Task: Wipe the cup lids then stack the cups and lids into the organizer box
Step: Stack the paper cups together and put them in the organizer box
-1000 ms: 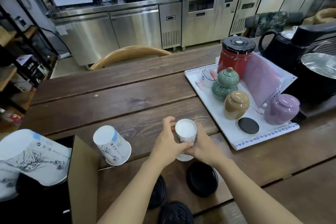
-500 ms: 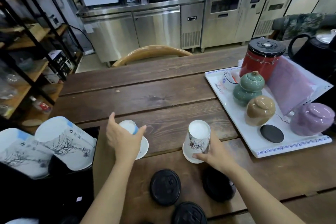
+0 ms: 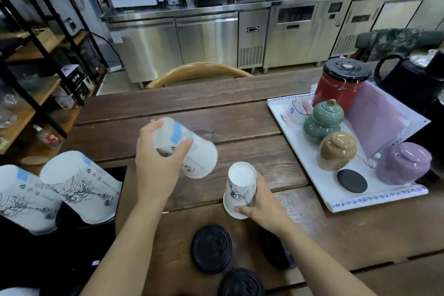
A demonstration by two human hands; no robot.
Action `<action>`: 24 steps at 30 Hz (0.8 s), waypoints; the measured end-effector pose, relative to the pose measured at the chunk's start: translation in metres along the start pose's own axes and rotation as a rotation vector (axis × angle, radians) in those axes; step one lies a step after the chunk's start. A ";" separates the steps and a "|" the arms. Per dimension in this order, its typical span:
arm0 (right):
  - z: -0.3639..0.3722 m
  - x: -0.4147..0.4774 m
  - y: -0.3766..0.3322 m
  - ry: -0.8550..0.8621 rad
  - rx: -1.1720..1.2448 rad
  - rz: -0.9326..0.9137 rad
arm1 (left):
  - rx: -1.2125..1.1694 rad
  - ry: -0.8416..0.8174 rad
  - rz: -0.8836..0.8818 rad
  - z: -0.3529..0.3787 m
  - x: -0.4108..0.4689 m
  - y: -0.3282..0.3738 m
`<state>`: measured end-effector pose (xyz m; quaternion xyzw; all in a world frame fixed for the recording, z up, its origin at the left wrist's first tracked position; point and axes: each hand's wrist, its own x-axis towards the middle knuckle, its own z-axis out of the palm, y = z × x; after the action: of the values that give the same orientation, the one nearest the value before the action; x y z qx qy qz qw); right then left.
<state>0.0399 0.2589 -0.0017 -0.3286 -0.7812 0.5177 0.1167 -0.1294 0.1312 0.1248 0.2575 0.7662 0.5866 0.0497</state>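
— At centre bench, what have we got?

— Left hand (image 3: 158, 166) up off the wood, fingers (image 3: 186, 145) wrapped round a printed cup (image 3: 192, 151), tipped over with its base toward eleven o'clock and its mouth toward five.

— And the other hand?

— Right hand (image 3: 262, 206) is low, at about four o'clock from that lifted cup. Its fingers grip a second cup (image 3: 241, 185) near the rim; this one stands upside down on the bench (image 3: 216, 108), white base facing up.

— Lids?

— Three black lids down at six o'clock. One lid (image 3: 211, 249) lies flat between the forearms, another (image 3: 241, 283) sits at the bottom edge, and a third (image 3: 271, 247) is half hidden under the right wrist.

— Where's the box?

— Out at eight o'clock, the dark box (image 3: 72, 243) with its cardboard flap (image 3: 122, 194) standing up. Two printed cups (image 3: 79, 187) lean in it side by side, bases up and angled toward ten o'clock.

— Anything on the right?

— A white tray (image 3: 348, 204) at three o'clock, well apart from the hands. On it: red canister (image 3: 336, 86), green jar (image 3: 322, 120), tan jar (image 3: 337, 150), purple jar (image 3: 403, 163), and a black disc (image 3: 352, 180) near the tray's front edge.
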 end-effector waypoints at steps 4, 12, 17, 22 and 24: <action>0.000 -0.002 -0.004 0.001 -0.031 -0.042 | -0.072 -0.114 0.085 0.018 -0.019 0.037; -0.013 -0.012 0.008 -0.011 0.065 0.103 | 0.030 -0.240 0.183 0.061 -0.054 0.047; -0.019 -0.008 0.026 0.054 0.072 0.195 | 0.090 -0.252 0.206 0.061 -0.053 0.048; -0.019 -0.007 0.020 0.084 0.076 0.239 | 0.174 -0.197 0.324 0.062 -0.054 0.050; -0.017 -0.008 0.020 0.082 0.064 0.242 | 0.209 -0.214 0.303 0.067 -0.055 0.042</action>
<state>0.0631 0.2709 -0.0107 -0.4377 -0.7136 0.5386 0.0958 -0.0428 0.1721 0.1313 0.4342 0.7660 0.4739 0.0150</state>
